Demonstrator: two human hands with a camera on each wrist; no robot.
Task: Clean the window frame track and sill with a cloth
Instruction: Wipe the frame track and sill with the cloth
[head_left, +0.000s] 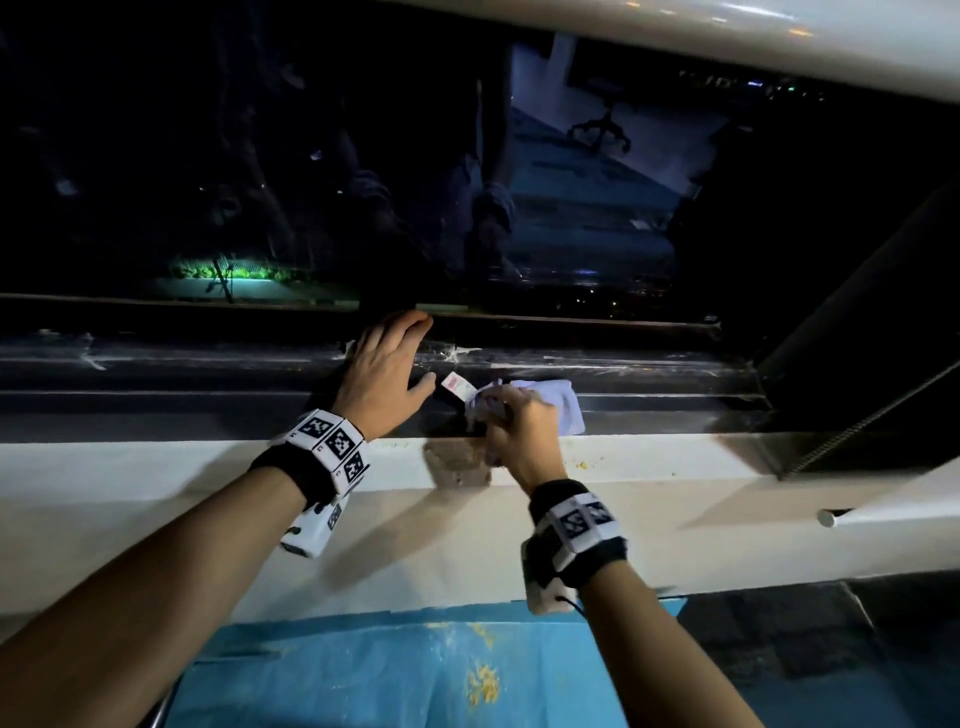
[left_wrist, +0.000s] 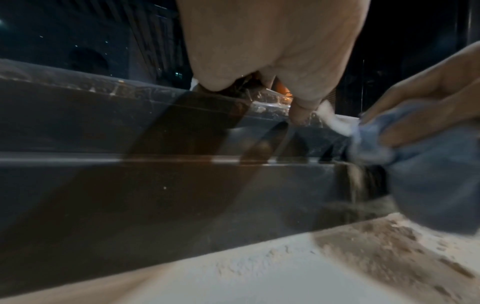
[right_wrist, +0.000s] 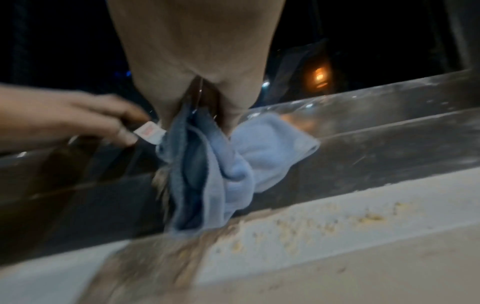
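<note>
Right hand (head_left: 524, 431) grips a bunched light-blue cloth (right_wrist: 228, 164), fingers curled round it; grip closed on the fabric. Cloth lies on the dark window track (head_left: 649, 400), its lower fold hanging down to the track's near edge where that meets the white sill (head_left: 156, 462). A white tag with red print (right_wrist: 149, 131) sticks out of the cloth on its left side.

Left hand (head_left: 387, 374) just left of the cloth, fingers straight and spread, palm down on the track, fingertips at the track's far rail; grip wide, holding nothing. Its thumb is near the tag.

Sill: brownish smear (head_left: 460, 462) directly below the cloth; yellowish crumbs (right_wrist: 337, 224) to the cloth's right. Dark window glass (head_left: 260, 156) beyond the track.
</note>
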